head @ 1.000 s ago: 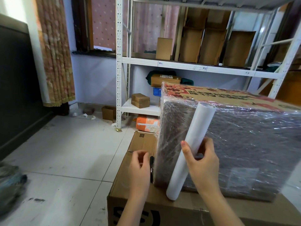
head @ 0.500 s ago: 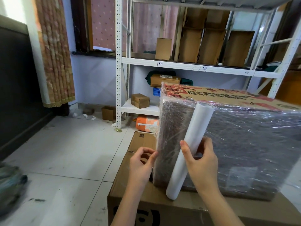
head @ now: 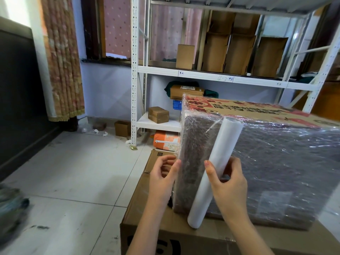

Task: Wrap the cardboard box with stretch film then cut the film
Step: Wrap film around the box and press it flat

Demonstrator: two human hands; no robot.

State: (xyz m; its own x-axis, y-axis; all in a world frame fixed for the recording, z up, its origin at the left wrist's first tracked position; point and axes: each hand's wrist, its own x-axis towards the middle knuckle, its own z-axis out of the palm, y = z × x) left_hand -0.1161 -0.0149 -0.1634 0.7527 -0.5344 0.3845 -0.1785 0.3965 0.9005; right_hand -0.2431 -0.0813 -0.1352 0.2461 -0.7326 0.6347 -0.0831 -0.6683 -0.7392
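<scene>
My left hand [head: 162,178] is at the near left corner of the film-wrapped cardboard box [head: 272,162], fingers curled and pinching at the stretch film there. My right hand [head: 230,183] grips the white stretch film roll [head: 216,169], tilted against the box's near face. The wrapped box sits on a larger plain carton [head: 147,214] on the tiled floor [head: 73,172].
</scene>
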